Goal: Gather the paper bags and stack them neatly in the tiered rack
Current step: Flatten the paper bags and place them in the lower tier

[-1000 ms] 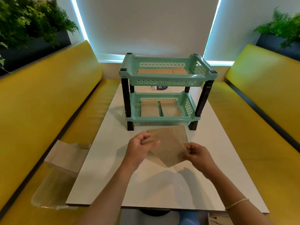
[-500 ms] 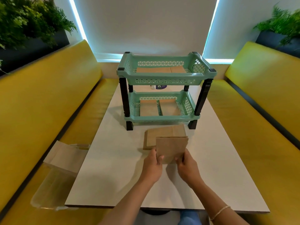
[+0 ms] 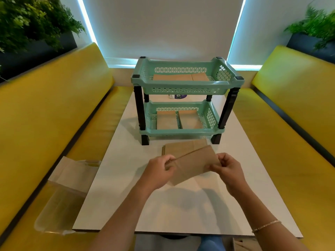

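A flat brown paper bag (image 3: pixel 193 164) is held tilted above the white table (image 3: pixel 190 205). My left hand (image 3: pixel 159 169) pinches its left end and my right hand (image 3: pixel 227 169) pinches its right end. Behind it a small pile of paper bags (image 3: pixel 181 146) lies flat on the table, in front of the rack. The mint-green tiered rack (image 3: pixel 184 87) with black legs stands at the far middle of the table. Paper bags lie in its top tier (image 3: pixel 179 77) and side by side in its bottom tier (image 3: pixel 178 119).
Yellow bench seats run along both sides (image 3: pixel 45 109) (image 3: pixel 299 105). A clear plastic wrapper with brown paper (image 3: pixel 63 192) lies on the left seat by the table edge. Planters with greenery (image 3: pixel 32 24) (image 3: pixel 315 28) sit behind the seat backs. A small purple-labelled item (image 3: pixel 178 96) lies behind the rack.
The bag went from a diamond tilt to upright half a second ago, and is now turned lengthwise. My hands moved from its bottom edge apart to its two ends.
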Demonstrator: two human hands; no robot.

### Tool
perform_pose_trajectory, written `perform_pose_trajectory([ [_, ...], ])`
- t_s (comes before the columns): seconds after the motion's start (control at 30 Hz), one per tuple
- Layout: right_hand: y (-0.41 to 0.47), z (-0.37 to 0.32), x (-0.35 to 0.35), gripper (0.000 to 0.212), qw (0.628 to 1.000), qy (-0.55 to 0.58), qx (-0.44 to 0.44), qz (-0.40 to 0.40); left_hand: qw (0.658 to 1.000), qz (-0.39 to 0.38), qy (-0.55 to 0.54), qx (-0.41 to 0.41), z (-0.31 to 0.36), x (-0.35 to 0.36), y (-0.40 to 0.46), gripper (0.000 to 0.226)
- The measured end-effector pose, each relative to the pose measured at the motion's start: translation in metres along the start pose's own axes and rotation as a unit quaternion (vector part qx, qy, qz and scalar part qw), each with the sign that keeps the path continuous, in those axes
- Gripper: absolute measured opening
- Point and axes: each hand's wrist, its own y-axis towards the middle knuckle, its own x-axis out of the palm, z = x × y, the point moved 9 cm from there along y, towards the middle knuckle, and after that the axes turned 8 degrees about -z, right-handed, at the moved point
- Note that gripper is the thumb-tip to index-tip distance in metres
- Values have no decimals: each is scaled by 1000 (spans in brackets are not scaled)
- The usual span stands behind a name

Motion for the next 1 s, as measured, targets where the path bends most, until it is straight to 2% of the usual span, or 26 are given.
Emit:
perform_pose_trajectory([
  [0.1, -5, 29, 4, 26, 998, -34, 54, -22, 999, -4, -43, -3, -9, 5, -2, 23],
  [0.27, -8, 59, 7, 29, 990, -112, 82, -3, 999, -31, -26, 17, -10, 31, -3, 22],
  [0.37, -7, 47, 10, 31, 991, -109, 73, -17, 998, -40, -39, 2, -12, 27, 1, 16],
  [0.43, -4, 31, 12, 28, 996, -56, 67, -37, 995, -29, -96, -30, -17, 16, 6, 15],
  [0.5, 2, 16, 14, 22, 996, 25, 63, -54, 972, -9, -225, -67, -22, 5, 13, 19],
  [0.57, 12, 6, 22, 17, 992, 70, 63, -81, 928, 10, -360, -93, -23, -1, 22, 22],
  [0.7, 34, -11, 58, 8, 989, 23, 75, -129, 857, 46, -491, -148, -21, 2, 47, 21],
  [0.73, 41, -15, 65, 10, 989, 8, 80, -127, 853, 60, -492, -160, -23, 2, 52, 21],
  [0.77, 50, -17, 71, 11, 989, -11, 83, -121, 865, 81, -464, -171, -25, -1, 57, 23],
  [0.87, 81, -26, 75, 14, 984, -124, 81, -95, 944, 127, -248, -178, -24, -23, 72, 23],
  [0.9, 93, -32, 76, 15, 980, -159, 76, -87, 958, 133, -185, -172, -21, -30, 79, 22],
  [1.0, 130, -47, 80, 15, 976, -191, 83, -67, 972, 146, -50, -176, -15, -49, 106, 17],
])
